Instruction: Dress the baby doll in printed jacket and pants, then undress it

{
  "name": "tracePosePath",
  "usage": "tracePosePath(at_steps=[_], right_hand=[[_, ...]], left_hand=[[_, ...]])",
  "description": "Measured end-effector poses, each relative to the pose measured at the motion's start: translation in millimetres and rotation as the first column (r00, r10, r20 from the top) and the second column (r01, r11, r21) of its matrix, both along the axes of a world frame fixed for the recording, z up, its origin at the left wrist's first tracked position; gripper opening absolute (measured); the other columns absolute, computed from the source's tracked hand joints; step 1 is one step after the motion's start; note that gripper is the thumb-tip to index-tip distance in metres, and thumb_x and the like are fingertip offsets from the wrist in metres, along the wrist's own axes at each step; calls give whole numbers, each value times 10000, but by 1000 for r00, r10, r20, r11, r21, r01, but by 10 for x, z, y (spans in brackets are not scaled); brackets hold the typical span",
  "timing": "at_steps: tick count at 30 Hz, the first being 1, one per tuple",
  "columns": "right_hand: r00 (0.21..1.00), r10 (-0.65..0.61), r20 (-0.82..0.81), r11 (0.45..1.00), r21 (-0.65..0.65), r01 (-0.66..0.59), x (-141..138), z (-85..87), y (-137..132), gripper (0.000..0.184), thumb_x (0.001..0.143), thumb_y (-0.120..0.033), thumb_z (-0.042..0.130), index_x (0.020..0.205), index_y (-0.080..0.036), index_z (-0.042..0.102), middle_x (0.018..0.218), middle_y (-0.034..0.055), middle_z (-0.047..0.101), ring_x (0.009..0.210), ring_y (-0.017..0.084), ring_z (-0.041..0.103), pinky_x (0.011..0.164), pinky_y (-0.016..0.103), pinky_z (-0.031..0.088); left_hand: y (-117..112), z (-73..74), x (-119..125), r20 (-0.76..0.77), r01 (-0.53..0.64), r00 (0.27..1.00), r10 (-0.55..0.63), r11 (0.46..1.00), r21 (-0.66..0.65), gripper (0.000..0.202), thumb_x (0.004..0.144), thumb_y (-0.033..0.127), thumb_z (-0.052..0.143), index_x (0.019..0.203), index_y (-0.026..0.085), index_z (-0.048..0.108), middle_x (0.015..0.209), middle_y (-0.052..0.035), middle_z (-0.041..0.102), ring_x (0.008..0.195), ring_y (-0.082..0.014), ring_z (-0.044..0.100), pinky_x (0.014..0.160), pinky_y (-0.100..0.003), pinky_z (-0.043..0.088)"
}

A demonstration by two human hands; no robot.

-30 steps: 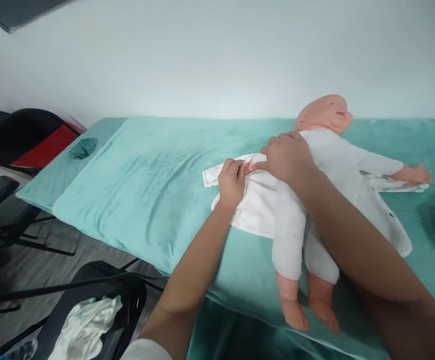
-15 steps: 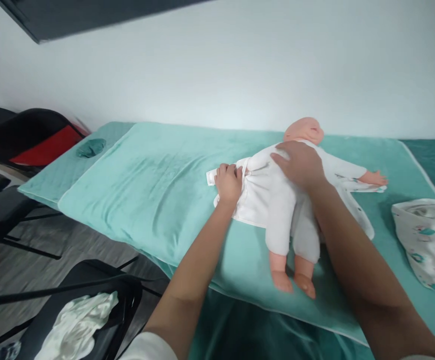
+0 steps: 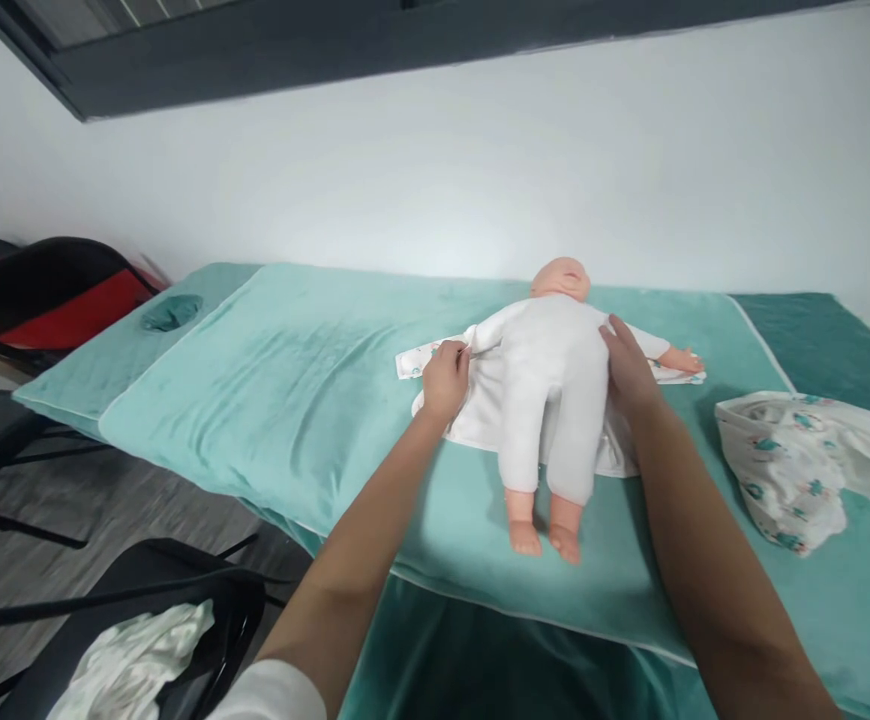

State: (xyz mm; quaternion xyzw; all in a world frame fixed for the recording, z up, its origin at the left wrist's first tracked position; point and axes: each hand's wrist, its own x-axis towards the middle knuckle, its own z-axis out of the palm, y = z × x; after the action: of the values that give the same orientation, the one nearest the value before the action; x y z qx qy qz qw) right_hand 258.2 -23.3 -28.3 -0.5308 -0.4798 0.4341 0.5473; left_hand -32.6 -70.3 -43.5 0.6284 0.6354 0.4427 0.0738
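A baby doll (image 3: 551, 385) in a white bodysuit lies on its back on a teal towel (image 3: 292, 380), head toward the wall. Under it is spread an open white garment (image 3: 480, 410) with a printed lining. My left hand (image 3: 444, 380) is closed on that garment's sleeve beside the doll's arm. Along the doll's other flank rests my right hand (image 3: 626, 370), fingers stretched flat against the torso.
A crumpled printed cloth (image 3: 787, 465) lies on the towel at the right. The padded table (image 3: 480, 660) drops off at its near edge. Black chairs stand at the left, one (image 3: 52, 290) with a red seat, one holding a white cloth (image 3: 131, 665).
The doll has been rolled from its side onto its back. My right hand slid from its chest to its right flank. The view pulled back and tilted up.
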Motion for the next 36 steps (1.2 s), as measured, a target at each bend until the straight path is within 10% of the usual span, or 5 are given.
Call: tracePosePath(at_steps=[13, 18, 27, 33, 36], right_hand=[[892, 231, -389, 948, -115, -296, -8, 250, -184, 899, 735, -441, 766, 1553, -342, 405, 1066, -11, 714, 842, 171, 648, 618, 269, 512], [889, 293, -352, 934, -93, -345, -15, 256, -200, 811, 785, -456, 704, 1536, -378, 407, 1129, -14, 716, 955, 197, 666, 730, 319, 560], [844, 389, -369, 887, -95, -451, -185, 164, -284, 893, 759, -426, 784, 1542, -389, 357, 1334, -5, 652, 1292, 198, 604, 1111, 391, 494], [871, 378, -313, 893, -124, -432, -175, 194, -293, 980, 749, -467, 786, 1581, -356, 281, 1317, 39, 649, 1235, 217, 635, 1025, 388, 548], [869, 369, -331, 892, -135, -431, -173, 226, -312, 970, 748, -457, 795, 1573, -349, 296, 1280, 27, 666, 1195, 213, 651, 995, 364, 557]], left_hand=[[528, 562, 336, 540, 104, 840, -52, 992, -67, 145, 955, 258, 549, 824, 196, 560, 816, 18, 601, 785, -116, 550, 783, -237, 432], [618, 808, 441, 633, 163, 773, -47, 979, -125, 94, 936, 217, 548, 849, 187, 570, 827, 17, 585, 752, -108, 519, 750, -229, 435], [334, 1172, 559, 362, 332, 904, -229, 908, -254, 191, 929, 258, 593, 755, 182, 581, 761, 0, 578, 700, -122, 502, 698, -270, 413], [-94, 1599, 549, 623, 685, 697, -357, 588, -429, 232, 861, 415, 712, 856, 196, 636, 874, -63, 713, 551, -111, 539, 564, -289, 446], [-206, 1602, 540, 597, 630, 722, -350, 688, -359, 232, 889, 430, 661, 885, 199, 637, 983, -76, 748, 569, -102, 566, 576, -277, 482]])
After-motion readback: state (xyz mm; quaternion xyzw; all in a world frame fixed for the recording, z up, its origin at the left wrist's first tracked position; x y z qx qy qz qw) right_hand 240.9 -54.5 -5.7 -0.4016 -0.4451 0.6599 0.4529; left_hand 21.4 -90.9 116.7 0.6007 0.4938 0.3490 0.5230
